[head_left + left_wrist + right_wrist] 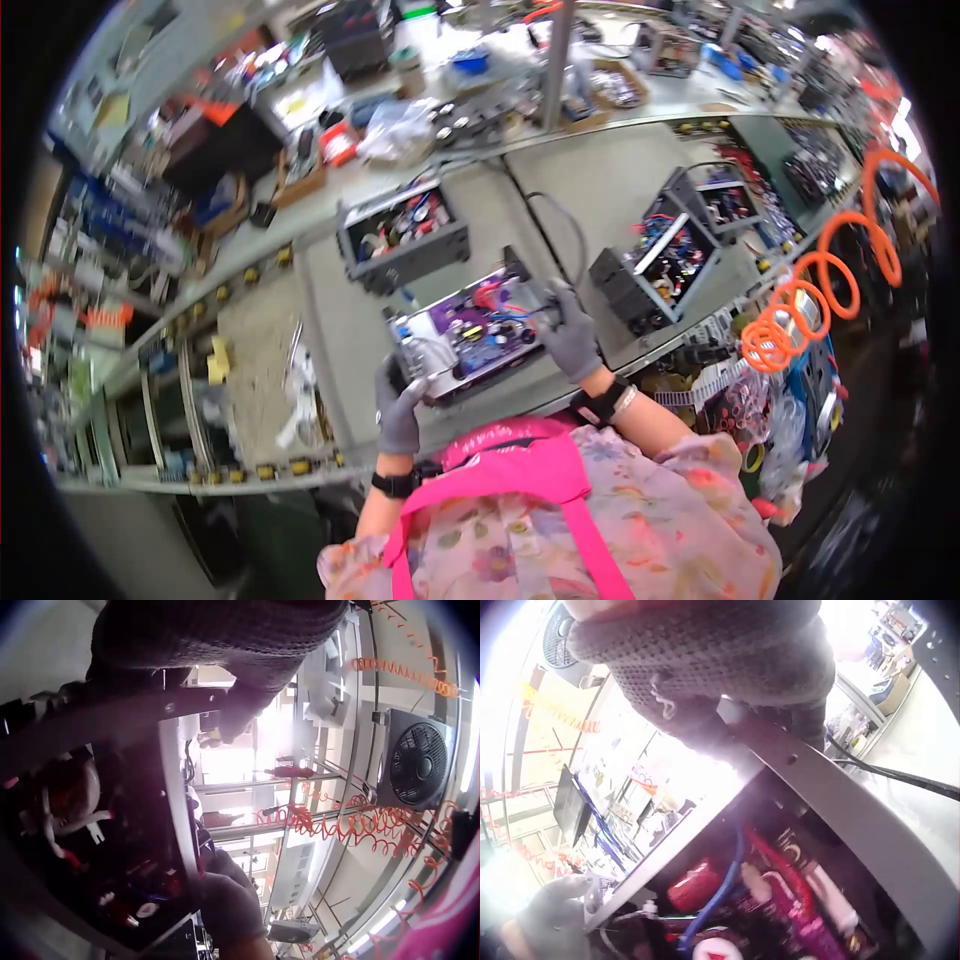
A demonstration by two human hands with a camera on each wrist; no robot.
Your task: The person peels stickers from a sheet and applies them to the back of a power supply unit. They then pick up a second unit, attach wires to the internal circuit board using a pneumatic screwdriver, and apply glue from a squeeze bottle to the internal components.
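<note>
An open metal chassis with a purple circuit board and red and blue wires lies tilted before the person. The grey-gloved left hand grips its left end; in the left wrist view that hand curls over the metal edge. At the opposite end, the gloved right hand holds the frame, and in the right wrist view its fingers bend over the corner, with the hand above the metal rim. Inside are a blue wire and a red part.
Another open chassis stands behind, and two more are at the right. An orange coiled hose hangs at the right. A shelf with bags and boxes runs along the back.
</note>
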